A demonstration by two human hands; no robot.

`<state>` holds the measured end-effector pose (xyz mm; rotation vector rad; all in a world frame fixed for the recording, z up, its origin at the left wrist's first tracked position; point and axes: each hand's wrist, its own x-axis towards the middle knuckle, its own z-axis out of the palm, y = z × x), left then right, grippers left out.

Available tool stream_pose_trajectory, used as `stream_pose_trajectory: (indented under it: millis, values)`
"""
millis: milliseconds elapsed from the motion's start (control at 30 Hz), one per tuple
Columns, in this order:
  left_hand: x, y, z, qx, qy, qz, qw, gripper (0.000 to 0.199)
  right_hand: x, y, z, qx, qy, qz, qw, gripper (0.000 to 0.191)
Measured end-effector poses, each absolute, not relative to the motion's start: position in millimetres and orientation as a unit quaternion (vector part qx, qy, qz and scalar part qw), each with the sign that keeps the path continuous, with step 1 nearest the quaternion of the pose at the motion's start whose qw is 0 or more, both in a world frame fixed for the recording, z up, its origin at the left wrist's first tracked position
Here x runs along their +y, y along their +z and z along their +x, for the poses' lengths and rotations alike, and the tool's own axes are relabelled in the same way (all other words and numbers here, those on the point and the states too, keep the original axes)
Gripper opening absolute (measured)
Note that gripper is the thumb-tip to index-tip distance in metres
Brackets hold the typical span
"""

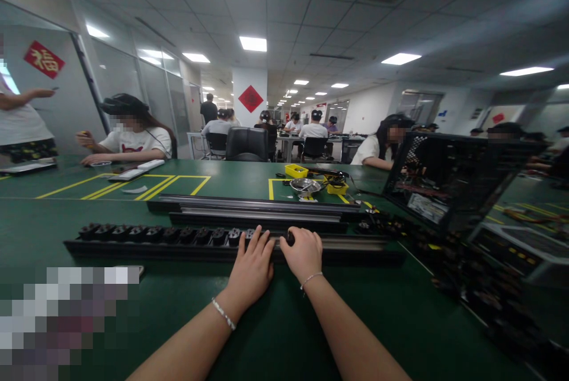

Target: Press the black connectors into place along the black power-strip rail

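Observation:
A long black rail (pixel 133 247) lies crosswise on the table before me. A row of black, round-topped socket modules (pixel 186 235) fills it from the left end to about the middle. My left hand (pixel 253 259) rests on the rail at the right end of that row, fingers stretched out over the last modules. Just right of it, my right hand (pixel 306 250) is closed around a small black module (pixel 290 239), mostly hidden by the fingers, at the rail's channel. Farther right the rail's metallic channel (pixel 355 243) shows. Both wrists wear bracelets.
Behind lie two more black rails (pixel 258 209). A metal bowl (pixel 304 186) and yellow bins (pixel 295 171) stand farther back. Loose black modules (pixel 489 292) are heaped on the right, beside an open computer case (pixel 444 185). A pixelated patch covers the lower left. Co-workers sit across the table.

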<state>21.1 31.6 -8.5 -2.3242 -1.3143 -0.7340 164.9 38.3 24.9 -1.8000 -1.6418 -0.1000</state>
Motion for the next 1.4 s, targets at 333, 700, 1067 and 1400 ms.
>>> stream_pose_trajectory:
  millis: [333,700,1067,1400]
  values:
    - [31.2,-5.7,20.1,-0.461,-0.258,-0.829,0.185,0.043,36.8,30.8,170.5,-0.634,-0.043,-0.7,0.327,0.016]
    - [30.8,-6.0,20.7,-0.469,-0.257,-0.829,0.163,0.043,36.8,30.2,186.8,-0.609,-0.049,-0.722,0.325,0.015]
    - [29.6,-3.6,19.9,-0.467,-0.254,-0.831,0.164,0.043,37.8,30.7,186.5,-0.605,-0.048,-0.73,0.315,0.023]
    - [30.1,-3.5,20.0,-0.468,-0.257,-0.831,0.159,0.043,38.8,31.2,190.4,-0.596,-0.036,-0.744,0.3,0.033]
